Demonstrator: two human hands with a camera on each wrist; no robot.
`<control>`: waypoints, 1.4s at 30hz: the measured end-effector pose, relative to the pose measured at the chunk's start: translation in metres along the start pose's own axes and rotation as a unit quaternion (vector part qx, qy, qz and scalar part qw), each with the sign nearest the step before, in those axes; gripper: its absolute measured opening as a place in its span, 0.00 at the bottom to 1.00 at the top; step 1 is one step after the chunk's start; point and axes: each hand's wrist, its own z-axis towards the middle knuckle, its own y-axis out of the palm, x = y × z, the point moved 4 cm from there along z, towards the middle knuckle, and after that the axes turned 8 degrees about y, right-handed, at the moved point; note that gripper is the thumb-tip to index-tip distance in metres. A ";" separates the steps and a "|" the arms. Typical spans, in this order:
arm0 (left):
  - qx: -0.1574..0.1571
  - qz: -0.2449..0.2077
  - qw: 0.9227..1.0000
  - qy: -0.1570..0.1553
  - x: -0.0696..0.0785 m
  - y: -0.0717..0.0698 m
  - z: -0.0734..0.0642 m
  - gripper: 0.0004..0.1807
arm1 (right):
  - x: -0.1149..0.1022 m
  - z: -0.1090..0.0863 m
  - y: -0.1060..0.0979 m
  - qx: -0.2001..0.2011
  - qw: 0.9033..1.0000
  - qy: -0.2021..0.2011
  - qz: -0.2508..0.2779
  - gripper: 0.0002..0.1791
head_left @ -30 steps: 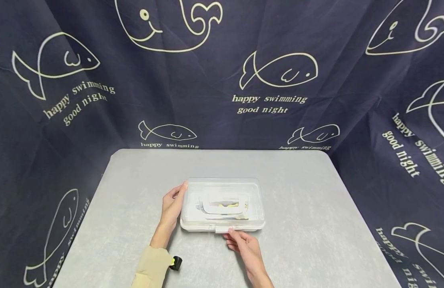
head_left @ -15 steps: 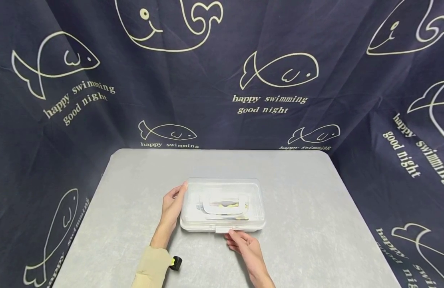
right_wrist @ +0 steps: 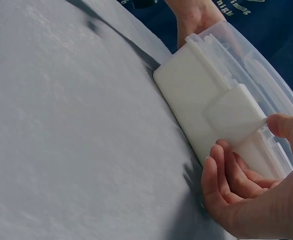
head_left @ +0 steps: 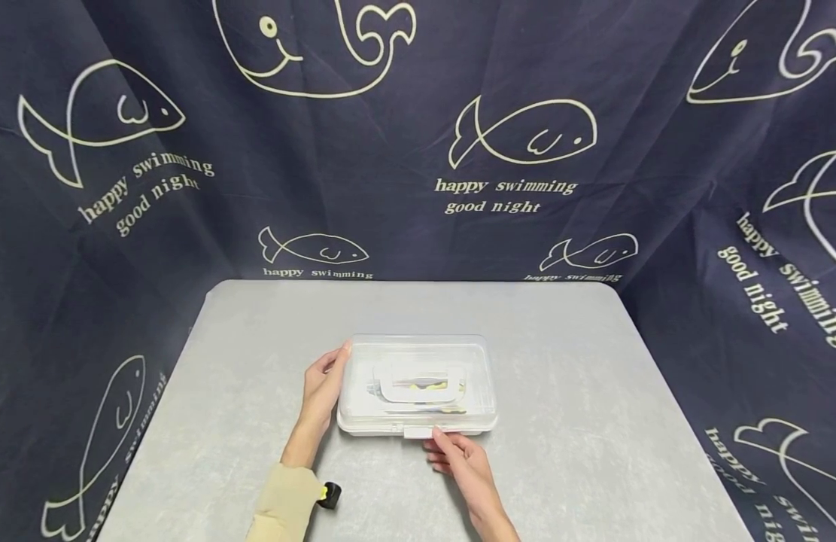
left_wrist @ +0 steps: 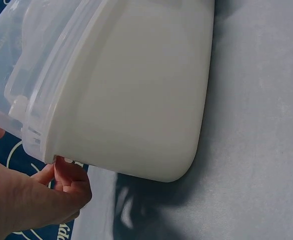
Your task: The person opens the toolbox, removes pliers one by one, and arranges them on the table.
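A white plastic storage box (head_left: 418, 351) with a clear lid lies on the table, its lid down. A handle (head_left: 387, 388) lies folded on the lid, and some yellow and dark contents show blurrily through it. My left hand (head_left: 319, 391) holds the box at its far left corner; in the left wrist view the thumb is on the lid and the curled fingers are at the rim. At the front, my right hand (right_wrist: 251, 200) pinches the white clasp (right_wrist: 236, 115), thumb at its upper edge and curled fingers below.
The grey table (head_left: 566, 376) extends around the box on all sides. A dark blue curtain (head_left: 404, 165) with fish prints rises along the back and both sides. A small black object (head_left: 330, 495) sits at the left sleeve (head_left: 285, 497).
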 end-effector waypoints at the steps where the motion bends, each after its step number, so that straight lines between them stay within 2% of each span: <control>1: 0.000 0.001 1.000 -0.001 0.000 0.000 0.000 0.47 | 0.001 0.000 0.000 -0.002 1.000 0.005 0.001 0.29; 7: 0.001 -0.002 1.000 0.003 0.000 -0.001 0.001 0.46 | 0.001 0.001 0.000 -0.005 1.000 0.005 0.001 0.24; 14: 0.002 0.003 1.000 0.004 0.000 0.000 0.000 0.46 | 0.001 -0.002 -0.002 -0.020 0.999 -0.030 0.005 0.23; 18: 0.004 0.007 1.000 0.000 -0.001 0.000 -0.001 0.47 | 0.001 -0.004 -0.002 -0.029 0.999 -0.028 0.007 0.22; 29: 0.003 0.004 1.000 0.001 0.002 0.000 -0.001 0.45 | 0.003 -0.004 -0.003 -0.066 0.997 -0.029 0.020 0.27; 33: 0.002 0.000 1.000 0.001 0.002 0.000 -0.001 0.45 | 0.006 -0.003 -0.003 -0.077 0.996 -0.042 0.021 0.27; 42: 0.007 -0.003 1.000 0.002 0.001 0.000 0.000 0.44 | 0.010 -0.003 -0.003 -0.079 0.995 -0.059 0.019 0.26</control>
